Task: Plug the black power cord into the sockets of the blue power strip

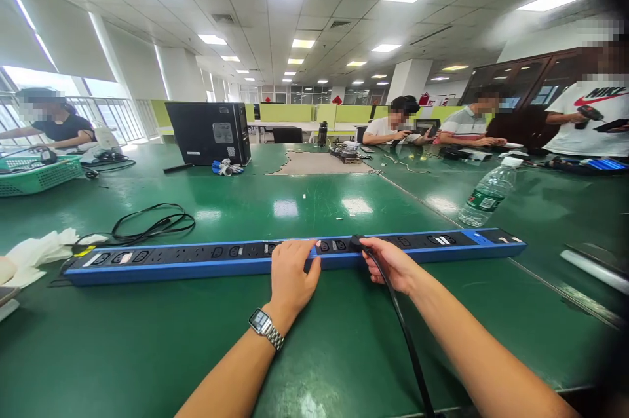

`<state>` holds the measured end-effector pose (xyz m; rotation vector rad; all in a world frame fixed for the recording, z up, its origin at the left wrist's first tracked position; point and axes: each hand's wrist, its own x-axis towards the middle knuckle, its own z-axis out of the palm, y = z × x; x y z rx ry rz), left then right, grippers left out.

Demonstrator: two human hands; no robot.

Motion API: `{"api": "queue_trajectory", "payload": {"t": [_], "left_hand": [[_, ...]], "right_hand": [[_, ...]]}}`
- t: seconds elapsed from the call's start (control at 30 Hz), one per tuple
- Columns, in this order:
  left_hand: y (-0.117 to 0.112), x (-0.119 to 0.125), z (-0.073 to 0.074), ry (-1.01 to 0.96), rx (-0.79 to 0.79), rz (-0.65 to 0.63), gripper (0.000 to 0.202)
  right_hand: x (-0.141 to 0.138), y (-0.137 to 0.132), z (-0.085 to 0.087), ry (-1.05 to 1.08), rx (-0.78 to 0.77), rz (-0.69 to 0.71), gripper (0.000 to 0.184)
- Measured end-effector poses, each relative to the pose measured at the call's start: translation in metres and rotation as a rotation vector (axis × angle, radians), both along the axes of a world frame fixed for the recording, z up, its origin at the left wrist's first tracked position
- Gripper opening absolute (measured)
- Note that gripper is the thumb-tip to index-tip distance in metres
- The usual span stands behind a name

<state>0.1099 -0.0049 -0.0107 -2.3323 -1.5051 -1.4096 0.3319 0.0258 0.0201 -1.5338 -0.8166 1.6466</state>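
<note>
Green worktop [196, 339] fills the near half of the room, under a white ceiling with lit panels. Both hands are at the middle of the blue-and-black strip [196, 270], which lies crosswise on it and runs well out to either side of them. Bent over the strip, the left hand [293, 274] has its fingers on the top and its thumb by the front side; whether it grips or only rests, I cannot tell. On that wrist is a watch [265, 326]. The right hand [388, 264] pinches a black plug [356, 243] at its cord end, over the sockets; how far in it sits is unclear. Its cord [405, 333] drops from that hand toward the near edge. Left of the hands, just behind the strip, lies a looped cable [152, 225], with tissue [44, 254] further left. Beyond the right hand, to its right, a bottle [489, 195] leans. Ahead and left of the hands stand a PC [206, 133] and, before it, gloves [227, 167]; far left is a basket [44, 175]. Four other people are around the far side.
</note>
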Motion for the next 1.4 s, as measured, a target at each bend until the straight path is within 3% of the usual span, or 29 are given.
{"api": "queue_trajectory", "payload": {"t": [0.13,0.27,0.6,0.77,0.9,1.0,1.13,1.4], "left_hand": [[0.001,-0.004,-0.005,0.141,-0.092,0.23,0.055],[0.003,-0.008,-0.01,0.228,-0.162,0.304,0.063],[0.004,-0.008,-0.008,0.242,-0.222,0.308,0.061],[0.004,-0.009,-0.009,0.227,-0.211,0.302,0.061],[0.004,-0.008,-0.009,0.206,-0.199,0.304,0.062],[0.004,-0.009,-0.01,0.186,-0.18,0.306,0.061],[0.005,-0.01,-0.01,0.172,-0.188,0.291,0.062],[0.005,-0.01,-0.008,0.138,-0.2,0.283,0.062]], "right_hand": [[-0.002,-0.005,-0.001,0.056,0.019,-0.002,0.03],[-0.006,-0.007,-0.002,0.053,0.048,-0.041,0.03],[-0.003,-0.004,-0.019,0.11,0.177,-0.076,0.03],[-0.01,-0.008,0.008,0.255,0.264,-0.153,0.033],[-0.037,-0.012,0.029,0.216,0.34,-0.106,0.037],[-0.069,-0.01,0.023,0.064,0.295,-0.002,0.04],[-0.1,-0.006,0.006,0.051,0.244,0.016,0.043],[-0.112,-0.001,0.011,-0.049,0.248,-0.023,0.045]]}}
